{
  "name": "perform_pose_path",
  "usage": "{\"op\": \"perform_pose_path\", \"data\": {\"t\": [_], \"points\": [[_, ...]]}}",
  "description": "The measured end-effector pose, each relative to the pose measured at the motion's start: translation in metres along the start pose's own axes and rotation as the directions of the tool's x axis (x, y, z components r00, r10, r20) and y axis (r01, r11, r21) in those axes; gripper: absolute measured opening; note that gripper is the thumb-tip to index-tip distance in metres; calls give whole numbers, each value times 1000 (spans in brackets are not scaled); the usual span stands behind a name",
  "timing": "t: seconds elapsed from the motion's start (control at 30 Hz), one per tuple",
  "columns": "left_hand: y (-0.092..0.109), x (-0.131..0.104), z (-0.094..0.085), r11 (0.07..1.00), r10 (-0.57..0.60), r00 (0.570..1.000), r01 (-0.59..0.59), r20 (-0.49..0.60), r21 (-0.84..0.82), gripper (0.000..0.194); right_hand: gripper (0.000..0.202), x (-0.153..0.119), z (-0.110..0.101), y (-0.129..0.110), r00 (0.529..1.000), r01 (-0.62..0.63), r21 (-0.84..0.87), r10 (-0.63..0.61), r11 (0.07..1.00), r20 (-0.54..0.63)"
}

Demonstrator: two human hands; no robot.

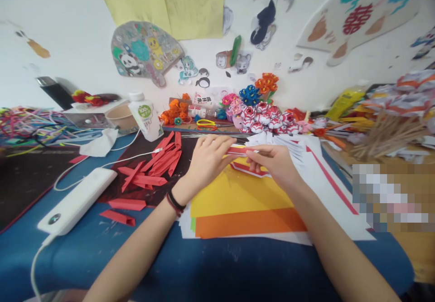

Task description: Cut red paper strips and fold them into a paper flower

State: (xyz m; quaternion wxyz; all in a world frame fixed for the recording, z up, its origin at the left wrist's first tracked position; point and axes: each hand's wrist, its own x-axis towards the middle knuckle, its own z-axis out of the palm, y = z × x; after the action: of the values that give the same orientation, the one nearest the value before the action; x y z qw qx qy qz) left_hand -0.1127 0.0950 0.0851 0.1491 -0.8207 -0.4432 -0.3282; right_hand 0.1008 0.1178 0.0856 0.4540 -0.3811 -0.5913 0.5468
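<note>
A red and white paper strip (237,150) is stretched between my two hands above the yellow paper sheet (238,193). My left hand (212,157) grips its left end, palm down with the fingers reaching over it. The thumb and fingers of my right hand (275,163) pinch the right end. Just beneath lies another folded red and white paper piece (253,171). Left of my hands is a loose pile of folded red paper pieces (163,159), with a couple more closer to the table's front.
A white power bank (77,201) with a cable lies at left. A white glue bottle (146,117), yellow-handled scissors (207,124) and paper flowers (261,117) stand or lie along the back. White paper strips (292,150) lie behind my right hand. Sticks (384,134) bundle at right.
</note>
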Motion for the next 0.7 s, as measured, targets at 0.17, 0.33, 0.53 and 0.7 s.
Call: {"op": "perform_pose_path", "data": {"t": [0.17,0.33,0.53,0.7], "points": [[14,-4,4,907,173,980,-197,97,371,17,36,-2,7,5,998,-46,-77,49,996,32],[13,-7,6,898,233,969,-245,78,365,18,38,-3,6,5,997,-45,-58,49,997,66],[15,-8,3,919,230,973,-210,-19,333,16,48,0,4,3,981,-58,93,39,994,188],[20,-8,2,956,217,975,-201,-54,212,17,67,-5,12,2,940,-148,269,50,952,338]]}}
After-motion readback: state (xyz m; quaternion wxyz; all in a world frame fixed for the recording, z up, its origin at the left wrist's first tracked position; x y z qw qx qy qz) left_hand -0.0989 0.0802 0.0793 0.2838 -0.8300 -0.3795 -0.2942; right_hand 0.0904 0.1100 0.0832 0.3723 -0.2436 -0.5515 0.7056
